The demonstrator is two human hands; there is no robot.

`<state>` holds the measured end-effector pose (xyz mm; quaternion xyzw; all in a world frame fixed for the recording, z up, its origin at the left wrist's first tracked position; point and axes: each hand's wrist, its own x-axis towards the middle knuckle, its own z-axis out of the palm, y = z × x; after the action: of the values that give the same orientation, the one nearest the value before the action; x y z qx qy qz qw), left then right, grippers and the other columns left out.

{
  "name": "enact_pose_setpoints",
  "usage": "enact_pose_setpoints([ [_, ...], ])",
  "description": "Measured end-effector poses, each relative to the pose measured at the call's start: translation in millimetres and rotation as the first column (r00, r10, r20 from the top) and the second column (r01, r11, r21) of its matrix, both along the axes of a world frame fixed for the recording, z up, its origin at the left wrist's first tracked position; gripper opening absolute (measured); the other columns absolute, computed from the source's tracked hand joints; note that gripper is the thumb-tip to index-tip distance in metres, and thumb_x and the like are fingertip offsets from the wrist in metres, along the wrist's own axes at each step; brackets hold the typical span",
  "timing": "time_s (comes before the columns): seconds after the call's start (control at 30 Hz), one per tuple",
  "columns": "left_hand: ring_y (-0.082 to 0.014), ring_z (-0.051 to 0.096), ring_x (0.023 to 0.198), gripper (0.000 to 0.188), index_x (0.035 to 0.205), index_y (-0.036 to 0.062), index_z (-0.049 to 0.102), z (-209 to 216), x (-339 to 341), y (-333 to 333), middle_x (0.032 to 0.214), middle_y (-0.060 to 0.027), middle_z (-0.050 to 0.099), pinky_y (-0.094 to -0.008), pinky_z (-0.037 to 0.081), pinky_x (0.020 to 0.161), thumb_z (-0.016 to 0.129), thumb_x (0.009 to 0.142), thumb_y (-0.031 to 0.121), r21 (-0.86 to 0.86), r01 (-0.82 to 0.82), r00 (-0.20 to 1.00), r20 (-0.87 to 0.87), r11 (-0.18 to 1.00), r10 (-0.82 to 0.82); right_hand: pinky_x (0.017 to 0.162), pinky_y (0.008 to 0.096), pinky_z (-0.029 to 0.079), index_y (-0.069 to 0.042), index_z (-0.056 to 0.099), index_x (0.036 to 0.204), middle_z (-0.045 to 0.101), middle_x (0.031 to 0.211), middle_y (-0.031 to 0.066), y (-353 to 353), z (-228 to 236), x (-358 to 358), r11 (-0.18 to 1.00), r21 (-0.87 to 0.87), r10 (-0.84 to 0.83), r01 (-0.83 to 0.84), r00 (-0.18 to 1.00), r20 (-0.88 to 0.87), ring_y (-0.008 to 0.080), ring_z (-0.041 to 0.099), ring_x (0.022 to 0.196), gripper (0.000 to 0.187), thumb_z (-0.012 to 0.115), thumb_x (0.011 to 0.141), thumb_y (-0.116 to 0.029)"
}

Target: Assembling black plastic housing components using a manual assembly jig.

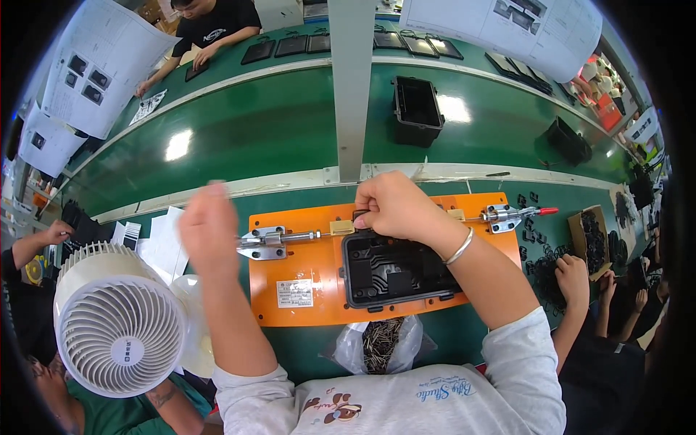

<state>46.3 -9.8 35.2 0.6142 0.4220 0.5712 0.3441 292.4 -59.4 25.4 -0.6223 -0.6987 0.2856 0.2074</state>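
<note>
A black plastic box shell lies open side up on an orange fixture plate. My right hand reaches over the shell's far edge, thumb and fingers pinched on a small black part there. Raised at the left end of the plate, my left hand is smeared by motion, and its fingers cannot be made out. Beside it sits the left toggle clamp, its handle end hidden by my hand and arm. The right toggle clamp has a red-tipped handle.
A plastic bag of screws lies in front of the plate. A white fan stands at left. Loose black parts and a cardboard box are at right, near a co-worker's hand. A post rises behind; a black bin sits on the conveyor.
</note>
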Motion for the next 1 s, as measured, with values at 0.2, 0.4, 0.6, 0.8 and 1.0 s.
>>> enact_pose_setpoints([
  [0.2, -0.027, 0.042, 0.045, 0.033, 0.059, 0.0024, 0.043, -23.1, 41.7, -18.9, 0.053, -0.0109, 0.045, -0.0342, 0.035, 0.043, 0.061, 0.085, 0.011, 0.319, 0.182, 0.775, -0.629, 0.93, 0.064, 0.052, 0.0301, 0.042, 0.003, 0.062, 0.075, 0.057, 0.058, 0.0104, -0.3, -7.6, -2.0, 0.997, 0.074, 0.019, -0.011, 0.995, -0.099, 0.018, 0.054, 0.052, 0.02, 0.077, 0.067, -0.006],
  [0.4, -0.0134, 0.04, 0.044, 0.038, 0.057, 0.0038, 0.039, -11.1, 26.2, -16.7, 0.049, -0.0032, 0.04, -0.0285, 0.031, 0.042, 0.059, 0.089, 0.01, 0.221, 0.11, 0.942, -0.335, 0.969, -0.03, 0.052, 0.0267, 0.041, 0.003, 0.061, 0.075, 0.055, 0.058, 0.0051, -1.9, -7.6, 2.1, 0.999, 0.026, -0.014, 0.019, 0.983, -0.184, 0.0113, 0.05, 0.053, 0.018, 0.077, 0.069, -0.005],
  [0.6, -0.0029, 0.026, 0.053, 0.038, 0.059, 0.0047, 0.035, -5.9, 11.0, -10.6, 0.054, 0.0064, 0.033, -0.0227, 0.021, 0.046, 0.053, 0.092, 0.005, 0.083, 0.114, 0.982, 0.139, 0.99, -0.125, 0.051, 0.0237, 0.039, 0.002, 0.06, 0.073, 0.053, 0.058, 0.0009, -0.8, -8.1, 2.0, 0.996, -0.085, -0.057, 0.039, 0.975, -0.214, 0.0063, 0.047, 0.055, 0.014, 0.074, 0.071, 0.0],
  [0.8, -0.0089, 0.027, 0.047, 0.036, 0.059, 0.0008, 0.037, -9.7, 25.7, -16.3, 0.051, -0.0029, 0.033, -0.0276, 0.024, 0.043, 0.058, 0.089, 0.005, 0.167, 0.137, 0.982, -0.152, 0.976, -0.111, 0.05, 0.0229, 0.039, 0.002, 0.059, 0.072, 0.053, 0.058, -0.0004, 0.0, -9.0, -1.7, 0.992, -0.116, -0.083, 0.057, 0.969, -0.235, 0.0053, 0.046, 0.055, 0.014, 0.073, 0.072, 0.002],
  [1.0, -0.0216, 0.032, 0.041, 0.035, 0.058, 0.0016, 0.04, -16.9, 33.6, -16.6, 0.049, -0.0091, 0.038, -0.0327, 0.027, 0.041, 0.06, 0.085, 0.008, 0.197, 0.134, 0.93, -0.363, 0.971, -0.055, 0.049, 0.0235, 0.037, 0.002, 0.059, 0.071, 0.052, 0.057, -0.0003, 0.4, -5.5, -4.8, 0.991, -0.117, -0.096, 0.07, 0.97, -0.225, 0.0057, 0.045, 0.054, 0.014, 0.074, 0.071, 0.002],
])
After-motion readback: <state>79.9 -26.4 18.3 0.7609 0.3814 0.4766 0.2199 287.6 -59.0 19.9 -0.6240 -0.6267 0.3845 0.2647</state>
